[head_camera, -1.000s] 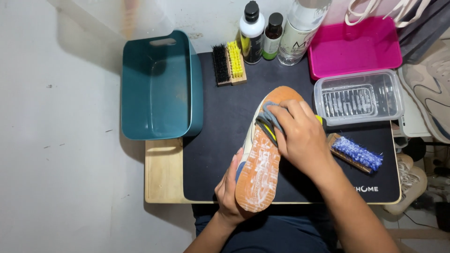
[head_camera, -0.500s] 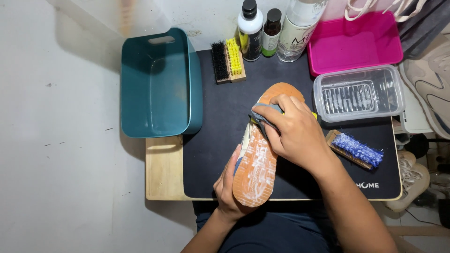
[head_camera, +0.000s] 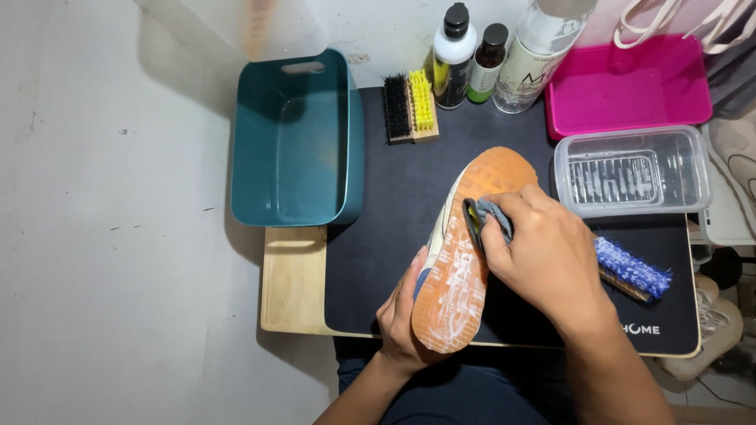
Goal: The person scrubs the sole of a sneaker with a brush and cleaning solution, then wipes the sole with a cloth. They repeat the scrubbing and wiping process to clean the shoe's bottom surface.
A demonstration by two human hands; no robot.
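A sneaker (head_camera: 465, 252) lies sole-up over a black mat (head_camera: 378, 244), its orange sole streaked with white foam. My left hand (head_camera: 403, 315) grips the shoe's heel end from the left side. My right hand (head_camera: 543, 260) presses a grey cloth (head_camera: 490, 214) against the middle of the sole, near its right edge. Only a corner of the cloth shows past my fingers.
A teal tub (head_camera: 295, 142) stands at the left. Black and yellow brushes (head_camera: 409, 106), three bottles (head_camera: 488, 55), a pink tray (head_camera: 630, 83) and a clear plastic box (head_camera: 634, 169) line the back and right. A blue-bristled brush (head_camera: 630, 267) lies beside my right hand.
My right hand has slid with the cloth along the sole, from the toe end toward the middle. The shoe has shifted slightly in my left hand.
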